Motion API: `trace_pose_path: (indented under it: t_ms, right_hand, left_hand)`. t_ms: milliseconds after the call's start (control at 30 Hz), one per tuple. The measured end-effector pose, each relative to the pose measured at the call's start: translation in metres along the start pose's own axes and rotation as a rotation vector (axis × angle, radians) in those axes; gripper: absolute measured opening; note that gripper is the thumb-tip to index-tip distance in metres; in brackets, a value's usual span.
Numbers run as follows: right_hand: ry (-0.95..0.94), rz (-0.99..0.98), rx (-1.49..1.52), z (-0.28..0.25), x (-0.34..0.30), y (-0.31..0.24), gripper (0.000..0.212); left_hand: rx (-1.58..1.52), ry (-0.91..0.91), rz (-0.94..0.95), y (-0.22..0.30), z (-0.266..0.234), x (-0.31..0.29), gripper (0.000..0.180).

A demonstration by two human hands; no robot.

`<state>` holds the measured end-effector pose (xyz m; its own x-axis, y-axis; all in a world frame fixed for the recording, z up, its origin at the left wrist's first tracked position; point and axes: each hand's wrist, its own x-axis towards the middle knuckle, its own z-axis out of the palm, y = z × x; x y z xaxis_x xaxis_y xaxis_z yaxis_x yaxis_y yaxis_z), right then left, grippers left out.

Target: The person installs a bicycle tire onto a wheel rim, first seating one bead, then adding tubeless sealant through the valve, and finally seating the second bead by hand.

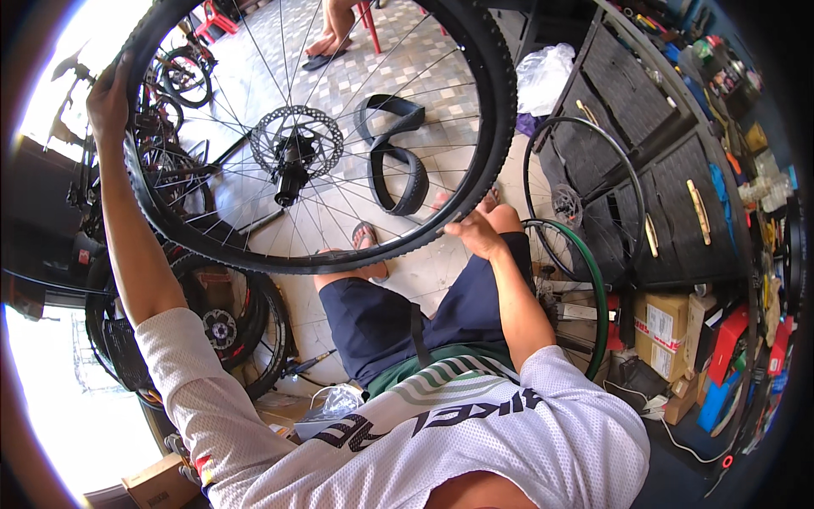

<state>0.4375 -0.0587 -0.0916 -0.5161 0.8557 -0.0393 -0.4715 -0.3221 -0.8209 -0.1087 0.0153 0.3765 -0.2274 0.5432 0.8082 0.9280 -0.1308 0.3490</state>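
A bicycle wheel (498,110) with a knobby black tyre is held up before me, tilted over my knees. At its centre sit a perforated brake disc (326,125) and a black hub (292,174). My left hand (108,103) grips the tyre at the far left, its fingers partly hidden behind it. At the wheel's lower right, my right hand (476,235) is closed on the tyre's edge, fingers bent around it. Seen through the spokes, a loose black tyre (409,191) lies twisted on the tiled floor.
Another wheel (642,199) leans against a dark cabinet (670,199) on the right, near a green-rimmed wheel (600,297). Several bicycles and wheels (280,327) crowd the left. Cardboard boxes (661,331) stand at lower right. Beyond my wheel are a person's feet (326,47) and red stools.
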Motion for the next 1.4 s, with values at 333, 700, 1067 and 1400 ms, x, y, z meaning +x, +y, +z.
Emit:
trace_pose_path:
  t_ms: [333,700,1067,1400]
  right_hand:
    - [0.229,0.005,-0.327,0.002,0.016,0.06,0.014]
    - [-0.065,-0.455,-1.213,0.133,-0.004,-0.248,0.029]
    - [-0.015,-0.882,-1.759,0.233,0.116,-0.411,0.052]
    - [-0.231,-0.607,-1.48,0.217,0.156,-0.42,0.052]
  left_hand:
    - [-0.04,-0.026,0.084,-0.016,0.003,0.005,0.035]
    - [-0.099,-0.223,0.074,0.171,0.041,-0.029,0.05]
    - [-0.1,-0.342,0.372,0.25,0.062,-0.051,0.047]
    - [-0.165,-0.258,0.337,0.233,0.012,-0.075,0.061]
